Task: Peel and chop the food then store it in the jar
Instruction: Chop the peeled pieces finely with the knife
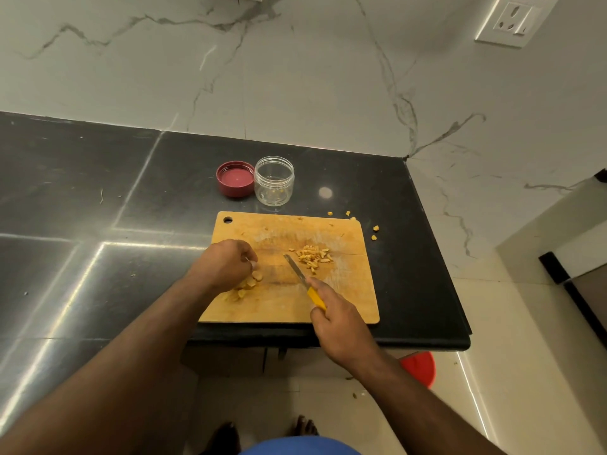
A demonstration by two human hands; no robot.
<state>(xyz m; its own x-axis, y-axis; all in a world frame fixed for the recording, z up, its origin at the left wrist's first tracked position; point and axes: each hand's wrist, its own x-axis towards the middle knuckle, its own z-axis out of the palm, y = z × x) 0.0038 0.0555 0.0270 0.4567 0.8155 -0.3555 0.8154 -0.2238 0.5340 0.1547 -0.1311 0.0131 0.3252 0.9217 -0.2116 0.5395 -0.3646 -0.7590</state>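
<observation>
A wooden cutting board (341, 300) lies on the black counter. My right hand (335, 320) grips the yellow handle of a knife (300, 274), whose blade points up-left over the board. A pile of small chopped yellow pieces (313, 256) sits just right of the blade tip. My left hand (226, 262) rests with curled fingers over several larger yellow chunks (246, 285) at the board's left side. An open clear jar (274, 180) with a few bits inside stands behind the board, its red lid (235, 178) upside down beside it on the left.
A few stray yellow bits (374, 231) lie on the counter (98, 224) past the board's far right corner. The counter's right edge ends near the board. A red round object (422, 367) sits on the floor below. A wall socket (512, 23) is at the upper right.
</observation>
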